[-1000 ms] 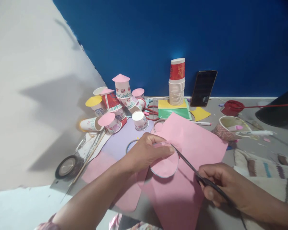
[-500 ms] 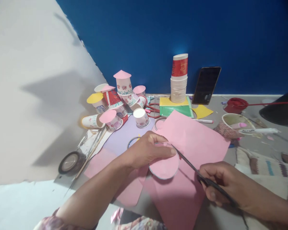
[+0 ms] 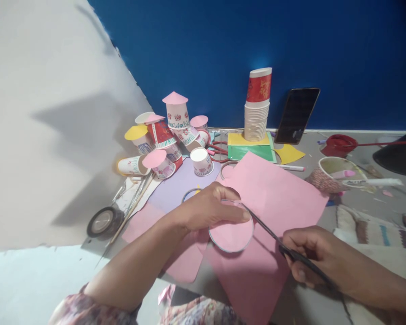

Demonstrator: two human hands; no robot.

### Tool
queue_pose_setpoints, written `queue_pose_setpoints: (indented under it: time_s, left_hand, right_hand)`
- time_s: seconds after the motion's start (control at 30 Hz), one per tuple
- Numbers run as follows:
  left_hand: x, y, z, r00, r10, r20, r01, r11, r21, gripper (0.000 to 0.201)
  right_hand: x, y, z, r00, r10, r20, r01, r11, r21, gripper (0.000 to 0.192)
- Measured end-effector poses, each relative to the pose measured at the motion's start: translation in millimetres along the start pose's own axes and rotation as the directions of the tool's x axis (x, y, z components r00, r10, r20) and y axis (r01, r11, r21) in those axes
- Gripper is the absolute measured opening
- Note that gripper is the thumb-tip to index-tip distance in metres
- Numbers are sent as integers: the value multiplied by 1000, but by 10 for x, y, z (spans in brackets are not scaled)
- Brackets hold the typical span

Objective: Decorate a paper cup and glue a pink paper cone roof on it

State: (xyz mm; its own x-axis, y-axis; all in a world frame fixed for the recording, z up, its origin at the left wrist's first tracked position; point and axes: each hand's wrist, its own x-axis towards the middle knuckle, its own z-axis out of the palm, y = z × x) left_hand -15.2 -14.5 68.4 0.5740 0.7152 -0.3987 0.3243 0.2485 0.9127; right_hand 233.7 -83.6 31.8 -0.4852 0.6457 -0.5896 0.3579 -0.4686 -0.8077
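My left hand pinches a pink paper circle with a dark outline along its edge, thumb on top. The circle is held above a large pink paper sheet. In my right hand is a pair of black scissors, fingers wrapped round the handles. The blades look closed or nearly so, and their tips meet the circle's upper right edge by my left thumb. My left fingertips are partly hidden behind the circle.
Decorated paper cups with pink and yellow paper tops stand at the back left. Behind the sheet rise stacked cups and a leaning phone. A roll of black tape lies left; a cup with a marker stands right.
The view has shifted slightly, so the background sits a little higher and further right. A thin strip near the scissor tips no longer shows. Both hands keep nearly the same hold.
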Motion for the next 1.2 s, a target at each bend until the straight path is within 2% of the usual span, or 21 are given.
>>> queue_pose_setpoints:
  time_s: [0.13, 0.33, 0.47, 0.63, 0.8, 1.07, 1.2]
  left_hand:
    - [10, -8, -19, 1000, 8, 21, -7, 1000, -5, 44]
    - [21, -4, -43, 996, -20, 85, 17, 999, 34, 46]
    - [12, -6, -56, 995, -5, 95, 3, 1000, 29, 46]
    - [-7, -39, -91, 999, -2, 43, 2, 1000, -9, 34]
    - [1, -59, -78, 1000, 15, 25, -12, 992, -127, 29]
    - [28, -78, -46, 1000, 4, 15, -2, 996, -92, 32]
    - [36, -77, -35, 1000, 1, -4, -1, 996, -89, 29]
  right_hand:
    - [-2, 12, 3, 1000, 24, -16, -24, 1000, 7, 41]
    - [9, 116, 3, 1000, -1, 13, 0, 999, 47, 37]
    - [5, 81, 4, 1000, 13, 4, -13, 1000, 9, 39]
    - [7, 59, -12, 1000, -2, -28, 1, 999, -43, 35]
    - [16, 83, -17, 1000, -12, -18, 13, 1000, 21, 36]
    - [18, 74, 7, 1000, -12, 10, 11, 998, 63, 49]
    - [28, 123, -3, 1000, -14, 20, 13, 999, 45, 46]
